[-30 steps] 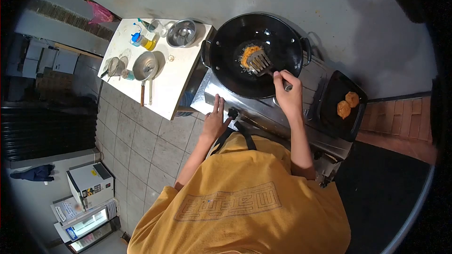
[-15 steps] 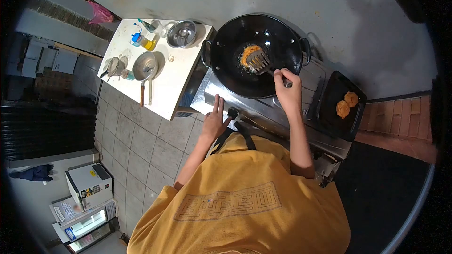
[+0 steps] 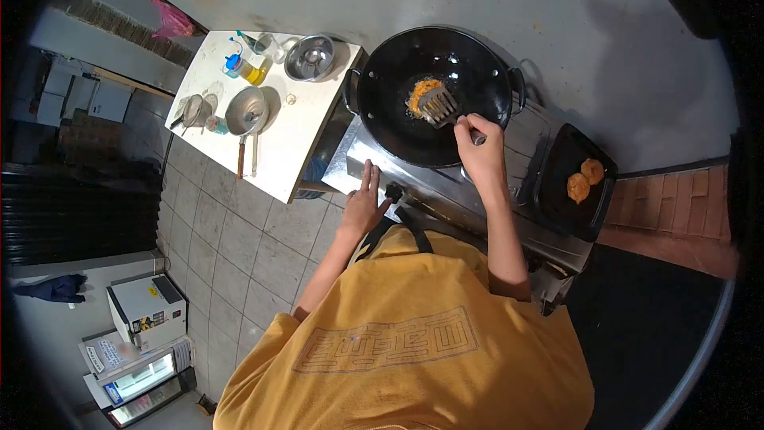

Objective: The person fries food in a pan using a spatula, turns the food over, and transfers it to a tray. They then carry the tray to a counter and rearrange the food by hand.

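Note:
My right hand [image 3: 482, 147] is wrapped round the handle of a slotted spatula [image 3: 439, 106]. Its metal head lies over an orange-brown fritter [image 3: 422, 94] frying in a little bubbling oil at the bottom of a black wok [image 3: 398, 134]. The wok sits on a steel stove [image 3: 434, 191]. My left hand [image 3: 364, 205] rests with fingers stretched out on the stove's front edge, beside a black knob [image 3: 394, 191], holding nothing. To the right, two browned fritters [image 3: 578, 187] lie on a black tray [image 3: 557, 207].
A white table [image 3: 294, 143] stands left of the stove. On it are a steel bowl [image 3: 310, 58], a saucepan [image 3: 247, 111], a blue-capped oil bottle [image 3: 247, 70] and a strainer [image 3: 191, 110]. A grey wall [image 3: 557, 32] rises behind the wok.
My right hand has shifted slightly left, and the spatula head has moved a little over the fritter. My left hand stays in place on the stove edge.

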`<state>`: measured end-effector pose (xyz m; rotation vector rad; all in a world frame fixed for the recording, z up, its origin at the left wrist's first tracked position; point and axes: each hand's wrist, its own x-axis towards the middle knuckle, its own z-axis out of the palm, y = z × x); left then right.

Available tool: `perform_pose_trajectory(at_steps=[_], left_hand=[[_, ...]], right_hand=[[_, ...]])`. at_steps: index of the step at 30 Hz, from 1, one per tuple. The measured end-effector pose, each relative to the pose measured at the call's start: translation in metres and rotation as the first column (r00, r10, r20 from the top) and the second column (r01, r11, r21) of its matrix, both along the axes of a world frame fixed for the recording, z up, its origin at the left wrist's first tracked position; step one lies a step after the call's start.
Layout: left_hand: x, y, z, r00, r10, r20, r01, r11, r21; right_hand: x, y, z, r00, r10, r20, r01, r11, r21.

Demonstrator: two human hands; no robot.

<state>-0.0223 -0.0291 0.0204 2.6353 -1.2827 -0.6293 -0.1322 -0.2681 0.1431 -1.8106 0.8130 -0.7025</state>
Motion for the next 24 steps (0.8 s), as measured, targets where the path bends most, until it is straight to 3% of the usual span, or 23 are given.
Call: perform_pose_trajectory(at_steps=[9,16,20,24], left_hand=[[0.001,0.0,0.0,1.0,0.004,-0.009,-0.004,1.0,0.024],[0.001,0.004,-0.004,0.996,0.043,-0.077,-0.05,0.993,-0.102],[-0.001,0.011,0.013,0.996,0.053,-0.078,-0.071,0.966,-0.25],[0.001,0.02,0.016,0.982,0.105,-0.159,-0.139,0.967,-0.215]], right_hand=[[0.009,-0.007,-0.015,0.998,-0.064,0.005,0.064,0.997,-0.042],[0.008,-0.006,0.008,0.997,-0.018,-0.077,0.015,0.999,-0.032],[0.007,-0.02,0.003,0.999,-0.031,0.039,0.033,0.997,-0.068],[0.017,-0.032,-0.008,0.986,-0.109,0.126,0.106,0.994,0.032]])
